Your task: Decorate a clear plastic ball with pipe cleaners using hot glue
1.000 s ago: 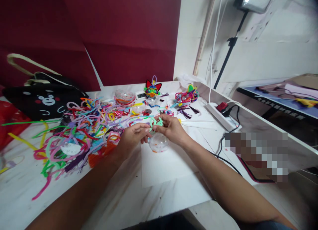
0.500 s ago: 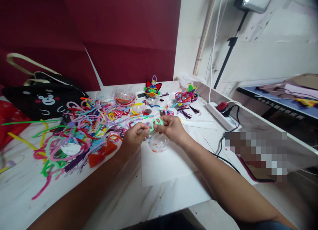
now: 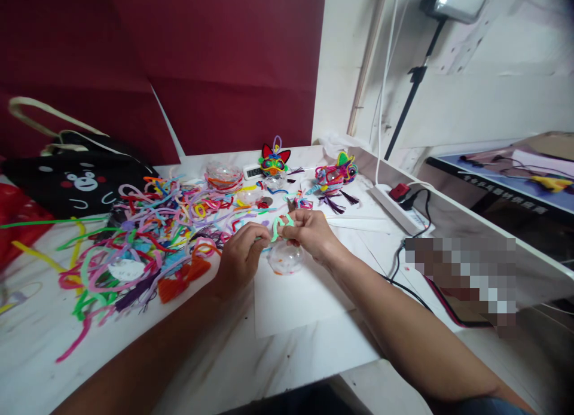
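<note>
A looped green pipe cleaner (image 3: 275,230) hangs over a white bench (image 3: 233,350), pinched between the thumb and fingers of a person's right hand (image 3: 309,232), while the left hand (image 3: 244,249) curls in beside it; whether those bent fingers also grip the strand cannot be told. The close hold probably keeps the soft loops from springing out of shape. Just below, a clear plastic dome (image 3: 287,262) sits on a sheet of white paper (image 3: 291,316), which seems to give the see-through piece a plain spot of its own. Loose pipe cleaners (image 3: 147,238) lie heaped to the left, presumably for easy reach, and a cat-eared figure (image 3: 274,162) and a multicolored figure (image 3: 335,174) stand farther back, apparently out of the elbows' way.
</note>
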`<state>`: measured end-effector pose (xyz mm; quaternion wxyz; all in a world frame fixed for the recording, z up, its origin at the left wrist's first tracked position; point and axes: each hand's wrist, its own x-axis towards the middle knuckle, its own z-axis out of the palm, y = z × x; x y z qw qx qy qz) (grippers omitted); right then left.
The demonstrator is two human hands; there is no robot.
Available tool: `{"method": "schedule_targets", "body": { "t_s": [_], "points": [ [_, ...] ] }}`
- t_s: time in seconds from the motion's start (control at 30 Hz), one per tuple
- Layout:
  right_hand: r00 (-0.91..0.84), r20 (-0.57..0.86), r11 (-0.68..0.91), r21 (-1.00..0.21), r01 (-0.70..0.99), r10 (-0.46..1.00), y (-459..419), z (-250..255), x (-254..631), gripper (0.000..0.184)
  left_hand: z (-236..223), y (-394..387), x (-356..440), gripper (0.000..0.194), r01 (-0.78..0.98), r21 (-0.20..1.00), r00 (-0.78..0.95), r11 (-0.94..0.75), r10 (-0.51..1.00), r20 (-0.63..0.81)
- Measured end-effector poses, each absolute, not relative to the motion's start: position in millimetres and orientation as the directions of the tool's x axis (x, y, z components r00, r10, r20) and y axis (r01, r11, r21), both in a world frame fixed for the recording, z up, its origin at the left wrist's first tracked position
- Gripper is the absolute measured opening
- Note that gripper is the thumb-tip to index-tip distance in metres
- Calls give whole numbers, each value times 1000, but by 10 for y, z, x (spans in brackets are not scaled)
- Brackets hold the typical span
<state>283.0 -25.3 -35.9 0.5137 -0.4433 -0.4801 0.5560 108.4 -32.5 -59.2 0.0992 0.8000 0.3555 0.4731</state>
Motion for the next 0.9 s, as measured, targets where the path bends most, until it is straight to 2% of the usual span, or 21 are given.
{"method": "schedule_targets", "body": {
  "t_s": [0.07,0.17,0.2,0.27,0.37,0.43,0.67,0.9],
  "points": [
    [-86,-19,-32,-989,-147,996,-268,-340,2825,29,-600,-339,1082,16,481,400,326,-780,583,745],
    [-78,-32,-44,-986,-160,996,-278,-321,2825,30,-610,-340,1080,14,475,375,343,-796,560,754],
    [-69,-24,-35,-985,-166,997,-277,-321,2826,31,-612,-333,1082,13,467,402,344,-787,581,738],
    [-55,10,0,-983,-181,998,-270,-333,2828,33,-620,-308,1087,11,430,531,323,-730,674,665],
    [-50,63,52,-979,-199,997,-260,-365,2827,35,-645,-261,1098,15,296,788,261,-540,839,477],
    [-65,80,66,-977,-204,995,-261,-375,2826,35,-653,-245,1107,20,214,881,228,-423,898,376],
    [-253,127,49,-954,-295,959,-292,-334,2836,40,-550,-298,1139,30,-12,990,229,-144,963,142],
    [-250,119,35,-949,-315,961,-259,-392,2838,42,-527,-311,1150,37,-158,987,319,31,948,22]
  ]
}}
